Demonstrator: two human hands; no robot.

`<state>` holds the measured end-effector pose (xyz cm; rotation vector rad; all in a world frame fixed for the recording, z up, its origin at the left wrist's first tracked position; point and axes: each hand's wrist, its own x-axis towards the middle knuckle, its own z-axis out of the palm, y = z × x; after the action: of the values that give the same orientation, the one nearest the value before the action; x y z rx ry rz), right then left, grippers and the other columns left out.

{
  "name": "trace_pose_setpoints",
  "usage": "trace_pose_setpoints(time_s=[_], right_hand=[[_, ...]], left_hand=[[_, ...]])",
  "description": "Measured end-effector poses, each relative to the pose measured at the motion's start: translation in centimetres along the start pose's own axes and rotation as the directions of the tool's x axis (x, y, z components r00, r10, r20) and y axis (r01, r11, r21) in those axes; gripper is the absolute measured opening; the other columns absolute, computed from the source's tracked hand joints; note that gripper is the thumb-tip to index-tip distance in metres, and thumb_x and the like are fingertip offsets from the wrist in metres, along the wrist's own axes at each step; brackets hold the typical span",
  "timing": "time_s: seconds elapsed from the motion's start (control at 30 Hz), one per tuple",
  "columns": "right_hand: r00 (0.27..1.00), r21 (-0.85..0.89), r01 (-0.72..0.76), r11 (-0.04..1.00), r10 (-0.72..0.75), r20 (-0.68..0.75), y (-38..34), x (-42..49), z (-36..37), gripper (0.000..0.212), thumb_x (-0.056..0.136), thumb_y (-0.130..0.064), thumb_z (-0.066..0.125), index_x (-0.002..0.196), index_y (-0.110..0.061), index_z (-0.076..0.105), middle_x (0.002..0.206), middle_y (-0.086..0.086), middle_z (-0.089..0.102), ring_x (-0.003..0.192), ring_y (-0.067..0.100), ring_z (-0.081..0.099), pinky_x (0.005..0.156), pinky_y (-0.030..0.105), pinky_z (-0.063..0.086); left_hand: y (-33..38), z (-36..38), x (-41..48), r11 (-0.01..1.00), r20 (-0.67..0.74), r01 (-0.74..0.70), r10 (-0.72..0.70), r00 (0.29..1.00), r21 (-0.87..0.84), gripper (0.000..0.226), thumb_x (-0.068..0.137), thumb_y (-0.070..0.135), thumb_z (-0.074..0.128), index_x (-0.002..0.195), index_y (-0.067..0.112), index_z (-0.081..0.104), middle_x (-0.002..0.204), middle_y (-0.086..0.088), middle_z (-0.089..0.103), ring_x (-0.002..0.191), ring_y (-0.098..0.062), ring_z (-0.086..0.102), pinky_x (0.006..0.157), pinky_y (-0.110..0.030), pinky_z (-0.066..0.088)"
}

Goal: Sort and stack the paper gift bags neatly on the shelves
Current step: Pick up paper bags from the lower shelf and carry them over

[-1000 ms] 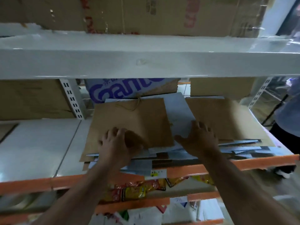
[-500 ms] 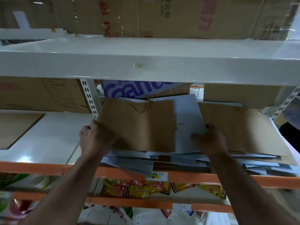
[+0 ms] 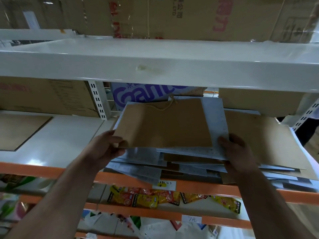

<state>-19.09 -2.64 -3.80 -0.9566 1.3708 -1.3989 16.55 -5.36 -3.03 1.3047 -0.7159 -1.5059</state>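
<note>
Reaching up and forward with both bare forearms, rising from the lower corners of the view and angling slightly toward each other. Gripping with the left hand [image 3: 105,150] the near left corner of a flat brown kraft-paper gift bag [image 3: 165,125], fingers curled round the edge, back of the hand turned toward the camera. Pinching with the right hand [image 3: 237,152] the near right corner of a pale blue-grey paper gift bag [image 3: 216,118] lying directly beneath the brown one, thumb pressed on top, other fingers tucked underneath out of sight. Keeping both wrists roughly straight, at about the same height, well apart.
</note>
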Motion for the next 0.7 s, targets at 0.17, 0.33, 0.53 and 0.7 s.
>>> trace_pose_setpoints(time_s=[0.17,0.33,0.53,0.7], right_hand=[[0.999,0.030,0.032,0.999,-0.033,0.027,0.3,-1.0,1.1,0.009,0.098,-0.006,0.055,0.097,-0.006,0.063,0.086,0.012,0.057,0.085,0.030,0.056,0.071,0.041,0.043],[0.995,0.047,0.042,0.998,-0.046,0.088,0.2,-2.6,3.6,0.012,0.098,-0.005,0.055,0.092,-0.010,0.064,0.084,0.009,0.062,0.084,0.029,0.060,0.073,0.041,0.046],[0.936,0.025,-0.061,0.998,0.049,0.349,0.1,-5.6,8.7,0.026,0.095,0.002,0.053,0.113,-0.008,0.069,0.110,0.008,0.075,0.103,0.029,0.071,0.077,0.037,0.059],[0.841,-0.165,-0.138,0.977,0.204,0.501,1.1,-9.2,14.1,0.038,0.075,-0.017,0.065,0.112,-0.008,0.068,0.105,0.015,0.074,0.094,0.031,0.072,0.068,0.038,0.058]], left_hand=[[-0.2,-0.2,-0.7,0.998,-0.052,-0.058,0.059,0.997,0.023,0.025,0.098,0.000,0.049,0.118,0.010,0.059,0.097,-0.014,0.058,0.072,-0.023,0.059,0.045,-0.024,0.053],[-0.3,-2.7,-1.6,0.987,-0.085,-0.157,0.154,0.984,-0.028,0.041,0.096,-0.007,0.050,0.132,0.012,0.054,0.103,-0.015,0.057,0.073,-0.025,0.059,0.046,-0.028,0.056],[0.9,-8.3,-3.8,0.943,-0.237,-0.259,0.208,0.949,-0.210,0.037,0.098,-0.007,0.048,0.124,0.019,0.055,0.111,-0.007,0.060,0.089,-0.023,0.062,0.049,-0.027,0.056],[1.6,-16.3,-6.0,0.904,-0.381,-0.369,0.269,0.884,-0.218,0.038,0.100,-0.004,0.046,0.131,0.018,0.048,0.110,-0.005,0.062,0.087,-0.022,0.065,0.058,-0.031,0.057]])
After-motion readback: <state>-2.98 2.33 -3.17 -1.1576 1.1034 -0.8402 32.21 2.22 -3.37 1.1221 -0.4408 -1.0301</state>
